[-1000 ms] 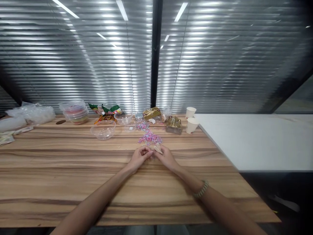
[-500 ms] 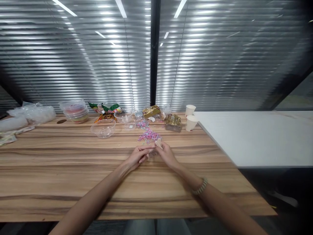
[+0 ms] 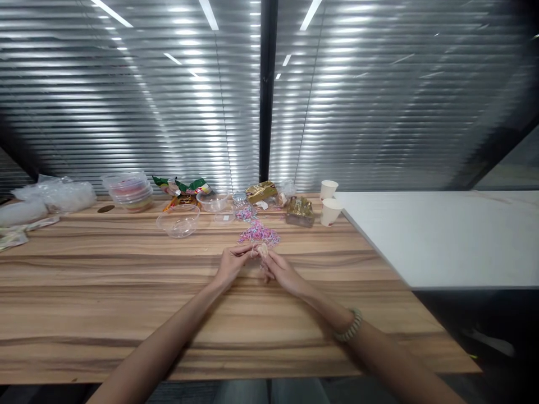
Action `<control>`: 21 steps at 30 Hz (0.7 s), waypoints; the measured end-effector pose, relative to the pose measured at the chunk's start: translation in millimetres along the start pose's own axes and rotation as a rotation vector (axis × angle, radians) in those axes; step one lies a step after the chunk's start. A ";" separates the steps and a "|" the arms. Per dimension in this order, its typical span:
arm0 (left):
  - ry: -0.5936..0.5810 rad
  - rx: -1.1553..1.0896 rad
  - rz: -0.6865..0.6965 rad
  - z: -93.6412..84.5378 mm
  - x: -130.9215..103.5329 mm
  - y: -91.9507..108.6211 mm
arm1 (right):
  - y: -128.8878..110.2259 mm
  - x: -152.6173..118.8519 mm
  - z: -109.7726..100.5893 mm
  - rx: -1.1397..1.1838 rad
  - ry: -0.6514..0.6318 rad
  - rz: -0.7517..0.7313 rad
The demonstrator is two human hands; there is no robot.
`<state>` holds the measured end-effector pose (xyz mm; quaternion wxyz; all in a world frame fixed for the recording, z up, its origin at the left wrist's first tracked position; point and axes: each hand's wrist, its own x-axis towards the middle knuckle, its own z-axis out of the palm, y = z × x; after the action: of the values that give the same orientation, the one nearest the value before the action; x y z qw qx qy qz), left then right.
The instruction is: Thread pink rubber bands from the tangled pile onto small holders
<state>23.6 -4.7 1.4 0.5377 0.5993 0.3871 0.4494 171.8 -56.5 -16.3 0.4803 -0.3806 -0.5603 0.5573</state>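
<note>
Just in front of a pile of small pink, purple and blue rubber bands [image 3: 259, 232], my two hands meet over the table. My right hand [image 3: 285, 274] is closed on a small cream-coloured bundle [image 3: 263, 250], whose exact kind I cannot make out. Something clear, like thin plastic, shows below it near the right fingers. Fingertips of my left hand [image 3: 231, 264] are pinched together at the bundle's left side. A thin pale loop seems to be there, too small to name surely.
Behind the pile lie a gold packet [image 3: 260, 192] and a gold-wrapped box [image 3: 300, 212], with a paper cup [image 3: 330, 213] to their right. Clear plastic bowls [image 3: 178, 221] and stacked tubs [image 3: 128, 193] stand on the left. A white surface [image 3: 429, 241] adjoins the wooden table [image 3: 105, 297].
The cream-coloured bundle has shifted slightly left and down with my right hand. My left fingers have risen from below and now pinch beside it.
</note>
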 end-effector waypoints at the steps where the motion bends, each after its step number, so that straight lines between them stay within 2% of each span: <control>1: -0.011 0.013 0.012 0.5 -0.5 -0.2 | -0.7 -0.4 0.9 0.003 -0.023 0.007; 7: -0.062 0.040 -0.002 0.7 -2.7 0.3 | -4.0 -3.9 -0.1 -0.063 -0.117 0.049; 14: -0.072 0.085 0.053 0.5 -1.3 2.0 | -8.9 -6.3 1.5 -0.028 -0.140 0.088; 18: -0.046 0.066 0.054 1.2 -0.8 1.5 | -8.4 -7.2 2.3 -0.169 -0.113 0.020; 21: -0.083 0.093 0.072 0.7 -1.2 3.4 | -7.9 -7.3 1.4 -0.318 -0.064 -0.021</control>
<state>23.8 -6.4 4.6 0.5083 0.6553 0.3633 0.4246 173.2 -64.6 -9.2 0.4019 -0.4279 -0.6604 0.4683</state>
